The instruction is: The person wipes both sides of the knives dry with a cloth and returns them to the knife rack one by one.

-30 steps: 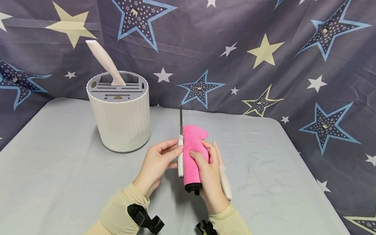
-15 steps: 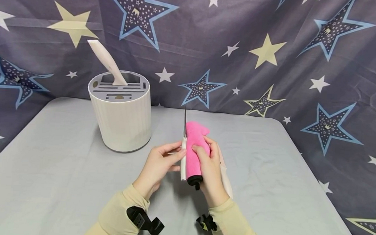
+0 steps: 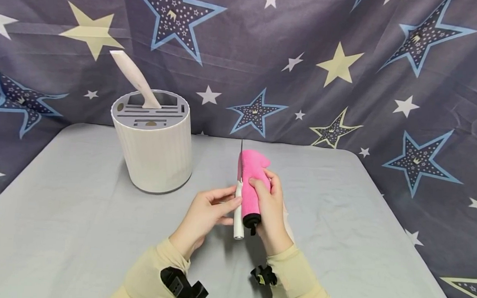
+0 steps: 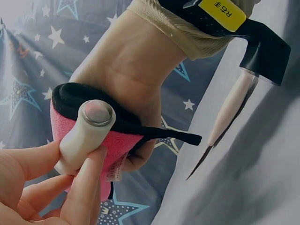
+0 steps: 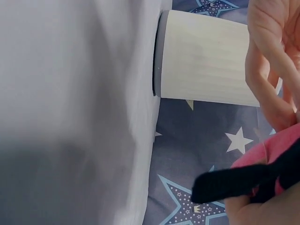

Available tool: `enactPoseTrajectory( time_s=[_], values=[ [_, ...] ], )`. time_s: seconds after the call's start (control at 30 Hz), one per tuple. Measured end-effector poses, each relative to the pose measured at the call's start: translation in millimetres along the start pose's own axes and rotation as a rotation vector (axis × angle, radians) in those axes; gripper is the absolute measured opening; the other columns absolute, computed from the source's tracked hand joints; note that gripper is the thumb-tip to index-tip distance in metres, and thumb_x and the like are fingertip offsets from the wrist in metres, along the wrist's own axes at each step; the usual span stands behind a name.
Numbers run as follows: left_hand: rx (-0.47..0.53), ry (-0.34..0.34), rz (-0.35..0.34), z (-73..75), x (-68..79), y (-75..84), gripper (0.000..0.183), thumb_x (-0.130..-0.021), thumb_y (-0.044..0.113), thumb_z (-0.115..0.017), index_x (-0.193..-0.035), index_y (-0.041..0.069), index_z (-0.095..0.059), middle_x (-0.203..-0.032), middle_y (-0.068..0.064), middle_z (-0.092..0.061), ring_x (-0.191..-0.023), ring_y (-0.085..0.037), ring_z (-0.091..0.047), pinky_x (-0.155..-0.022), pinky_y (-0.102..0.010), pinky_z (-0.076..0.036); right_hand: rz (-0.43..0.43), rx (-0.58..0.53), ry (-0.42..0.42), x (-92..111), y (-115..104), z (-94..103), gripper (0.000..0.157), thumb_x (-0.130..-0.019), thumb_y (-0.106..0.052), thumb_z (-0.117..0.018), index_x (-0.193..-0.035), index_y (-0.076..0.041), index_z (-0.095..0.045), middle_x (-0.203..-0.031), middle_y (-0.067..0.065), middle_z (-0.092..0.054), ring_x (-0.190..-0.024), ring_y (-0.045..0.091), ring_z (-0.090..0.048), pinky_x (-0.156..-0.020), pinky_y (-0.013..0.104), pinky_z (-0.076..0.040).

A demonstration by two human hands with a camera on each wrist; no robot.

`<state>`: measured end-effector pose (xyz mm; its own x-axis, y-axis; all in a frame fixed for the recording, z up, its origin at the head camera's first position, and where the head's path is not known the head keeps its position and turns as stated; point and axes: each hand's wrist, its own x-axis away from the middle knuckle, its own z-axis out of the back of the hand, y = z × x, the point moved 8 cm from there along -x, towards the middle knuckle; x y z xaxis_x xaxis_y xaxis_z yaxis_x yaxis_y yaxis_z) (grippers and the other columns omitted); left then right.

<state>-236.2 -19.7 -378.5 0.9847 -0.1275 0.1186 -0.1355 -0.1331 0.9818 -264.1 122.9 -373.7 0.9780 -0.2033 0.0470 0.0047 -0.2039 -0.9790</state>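
My left hand point(image 3: 208, 212) pinches the white handle point(image 3: 239, 219) of a knife between thumb and fingers. Its thin blade point(image 3: 240, 165) points away from me, along the left side of a rolled pink cloth point(image 3: 250, 199). My right hand point(image 3: 272, 211) grips that cloth, thumb on top. In the left wrist view the cloth has a black edge and a black loop point(image 4: 176, 135), and the round end of the knife handle point(image 4: 97, 113) faces the camera. A second, pale-handled knife point(image 4: 230, 110) lies on the table, mostly hidden behind my right hand in the head view.
A white ribbed knife block point(image 3: 153, 156) with a grey slotted top stands at the back left of the grey-covered table point(image 3: 76, 230). One pale knife handle point(image 3: 134, 76) leans out of it. A star-patterned curtain point(image 3: 294, 17) hangs close behind the table.
Both hands have shifted slightly right with the knife and cloth. The blade has come nearer to the cloth's left side, and the knife handle's end has moved towards me.
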Motion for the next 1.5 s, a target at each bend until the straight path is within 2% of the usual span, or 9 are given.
enactPoseTrajectory(
  time_s=[0.4, 0.77, 1.0, 1.5],
  values=[
    [0.019, 0.051, -0.014, 3.7, 0.3, 0.2, 0.039, -0.090, 0.005, -0.070, -0.127, -0.004, -0.063, -0.109, -0.018, -0.067, -0.078, -0.012, -0.068, -0.064, -0.028, -0.061, 0.032, 0.017, -0.038, 8.3, 2.2, -2.2, 0.040, -0.089, -0.014, -0.061, -0.129, -0.014, -0.052, -0.122, 0.010, -0.057, -0.086, 0.016, -0.062, -0.072, 0.026, -0.054],
    [0.003, 0.097, -0.020, 13.7, -3.0, 2.5, 0.041, -0.091, 0.008, -0.070, -0.130, -0.002, -0.062, -0.114, -0.019, -0.064, -0.083, -0.010, -0.066, -0.064, -0.026, -0.060, -0.008, 0.069, -0.091, 20.0, 7.9, -4.7, 0.041, -0.092, -0.015, -0.060, -0.132, -0.015, -0.050, -0.125, 0.011, -0.055, -0.082, 0.017, -0.062, -0.069, 0.028, -0.053],
    [0.004, 0.111, -0.016, 16.3, -3.2, 4.4, 0.041, -0.091, 0.006, -0.069, -0.130, -0.003, -0.061, -0.114, -0.018, -0.064, -0.083, -0.009, -0.066, -0.064, -0.025, -0.060, -0.019, 0.088, -0.112, 25.3, 11.2, -4.7, 0.040, -0.093, -0.015, -0.060, -0.132, -0.014, -0.049, -0.126, 0.012, -0.053, -0.086, 0.019, -0.061, -0.070, 0.028, -0.053],
    [-0.010, 0.132, -0.025, 22.3, -6.5, 8.7, 0.042, -0.092, 0.006, -0.067, -0.133, -0.002, -0.059, -0.117, -0.018, -0.063, -0.086, -0.007, -0.065, -0.067, -0.025, -0.060, -0.044, 0.095, -0.158, 40.5, 16.9, -1.0, 0.041, -0.093, -0.014, -0.060, -0.132, -0.012, -0.047, -0.122, 0.014, -0.053, -0.075, 0.018, -0.062, -0.063, 0.031, -0.055]
  ],
)
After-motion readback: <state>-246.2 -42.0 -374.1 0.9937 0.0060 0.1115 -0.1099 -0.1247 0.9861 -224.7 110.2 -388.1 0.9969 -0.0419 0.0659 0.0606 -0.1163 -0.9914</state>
